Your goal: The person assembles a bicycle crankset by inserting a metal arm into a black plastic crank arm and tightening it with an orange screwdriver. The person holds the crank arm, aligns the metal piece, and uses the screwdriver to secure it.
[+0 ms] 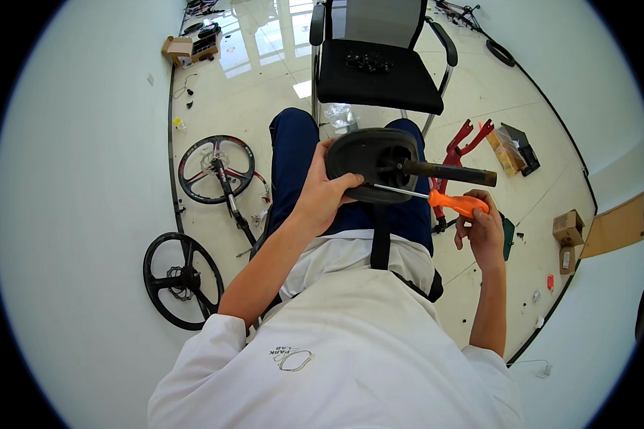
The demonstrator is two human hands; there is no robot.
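Observation:
A black bike saddle [347,161] is held over my lap with its underside showing. From its middle a dark seat post [454,174] sticks out to the right, worn brownish at the end. My left hand [322,186] grips the saddle's left edge, thumb pressed on the underside. In my right hand [483,229] is a screwdriver [458,204] with an orange handle, held between thumb and fingers. Its thin metal shaft points left and reaches the saddle's underside near my left thumb; I cannot tell whether the tip sits in a screw.
A black chair [379,71] with small dark parts on its seat stands ahead. Wheels [216,169] [183,281] lie at left. To the right are a red fork [465,146], a plastic bag [506,151] and cardboard boxes [569,227]. Small pieces are scattered across the tiled floor.

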